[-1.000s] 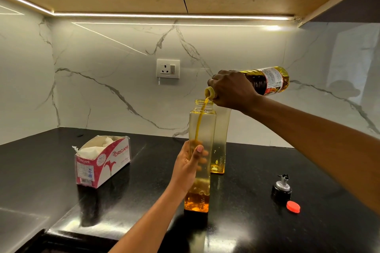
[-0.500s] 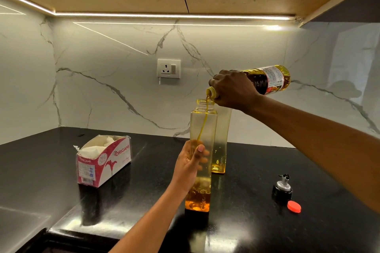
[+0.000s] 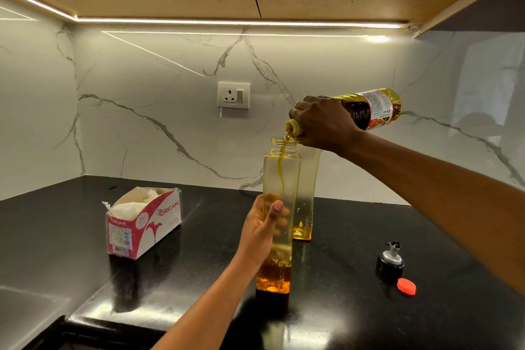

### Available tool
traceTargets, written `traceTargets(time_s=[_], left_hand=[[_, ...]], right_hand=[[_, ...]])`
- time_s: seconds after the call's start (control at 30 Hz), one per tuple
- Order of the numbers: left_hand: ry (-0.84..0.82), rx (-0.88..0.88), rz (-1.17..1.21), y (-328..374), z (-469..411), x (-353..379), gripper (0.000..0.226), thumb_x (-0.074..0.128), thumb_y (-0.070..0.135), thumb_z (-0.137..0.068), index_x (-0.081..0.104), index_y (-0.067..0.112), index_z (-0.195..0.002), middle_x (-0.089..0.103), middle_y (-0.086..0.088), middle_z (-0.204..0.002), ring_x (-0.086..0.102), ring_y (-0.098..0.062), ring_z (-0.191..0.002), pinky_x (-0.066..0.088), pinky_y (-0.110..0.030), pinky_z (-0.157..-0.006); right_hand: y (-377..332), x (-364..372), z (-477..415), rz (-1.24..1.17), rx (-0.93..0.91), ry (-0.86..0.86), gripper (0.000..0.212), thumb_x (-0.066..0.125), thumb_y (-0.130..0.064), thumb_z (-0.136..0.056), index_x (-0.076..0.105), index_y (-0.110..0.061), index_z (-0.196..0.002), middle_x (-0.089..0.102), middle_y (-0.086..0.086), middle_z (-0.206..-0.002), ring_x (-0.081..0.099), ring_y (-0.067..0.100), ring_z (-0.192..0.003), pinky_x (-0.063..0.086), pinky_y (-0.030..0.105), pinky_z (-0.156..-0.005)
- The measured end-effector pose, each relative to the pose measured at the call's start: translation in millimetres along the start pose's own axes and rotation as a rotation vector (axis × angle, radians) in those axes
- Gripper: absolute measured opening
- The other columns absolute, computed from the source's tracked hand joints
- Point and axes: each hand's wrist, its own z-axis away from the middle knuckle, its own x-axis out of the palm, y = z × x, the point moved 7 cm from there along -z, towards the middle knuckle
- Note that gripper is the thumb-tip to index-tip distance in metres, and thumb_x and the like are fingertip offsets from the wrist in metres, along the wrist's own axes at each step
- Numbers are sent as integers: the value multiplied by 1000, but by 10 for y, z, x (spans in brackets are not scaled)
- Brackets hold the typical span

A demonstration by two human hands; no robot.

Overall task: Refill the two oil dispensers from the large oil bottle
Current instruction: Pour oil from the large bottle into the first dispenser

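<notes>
Oil [image 3: 281, 176] streams from the bottle [image 3: 375, 108] gripped by the right hand [image 3: 324, 122] into the near dispenser [image 3: 291, 167], held on the surface [image 3: 355, 312] by the left hand [image 3: 260, 229]. It looks barely a quarter full; the far dispenser [image 3: 306, 207] is nearly empty.

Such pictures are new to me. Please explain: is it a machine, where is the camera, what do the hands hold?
There is no machine: a person works with bare hands, and the camera sits on the person's head, looking down. The right hand grips the large oil bottle, tilted so oil streams into the near dispenser, which the left hand holds on the black counter. The second dispenser stands behind it, nearly empty. Also on the counter: a tissue box, a black pourer top and a red cap.
</notes>
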Motion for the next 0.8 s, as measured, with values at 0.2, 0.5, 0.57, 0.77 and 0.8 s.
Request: traceTargets(time_s=[0.2, 0.5, 0.57, 0.77, 0.8], left_hand=[[-2, -5, 13, 4, 1, 5, 88, 63, 86, -52, 55, 17, -107, 68, 7, -79, 63, -5, -70, 52, -18, -64], [-3, -5, 2, -4, -2, -3, 87, 62, 86, -54, 55, 18, -107, 68, 7, -81, 63, -6, -71, 53, -19, -64], [-7, -6, 0, -5, -1, 0, 86, 62, 86, -54, 55, 19, -107, 69, 8, -80, 63, -6, -71, 52, -19, -63], [2, -3, -9, -17, -1, -9, 86, 61, 87, -55, 56, 19, -107, 68, 7, -81, 63, -9, -73, 52, -23, -65], [3, -4, -10, -18, -2, -10, 86, 61, 87, -55, 56, 19, -107, 68, 7, -82, 63, -10, -73, 52, -23, -65]], right_hand=[[-18, -11, -6, 3, -5, 6, 28, 60, -31, -86, 66, -3, -85, 68, 12, -82, 64, 29, -77, 48, 34, -67], [-43, -22, -10, 7, -25, 12, 26, 61, -28, -85, 66, -3, -84, 68, 13, -79, 64, 30, -75, 48, 34, -66], [-44, -25, -12, 9, -26, 14, 26, 61, -28, -85, 66, -3, -84, 68, 12, -79, 63, 29, -75, 48, 34, -66], [-33, 0, -13, -4, -29, 5, 27, 58, -30, -87, 66, -4, -87, 68, 11, -82, 63, 28, -77, 47, 34, -69], [-29, 0, -11, -9, -30, 10, 28, 58, -31, -86, 66, -4, -87, 68, 12, -81, 63, 28, -77, 47, 34, -69]])
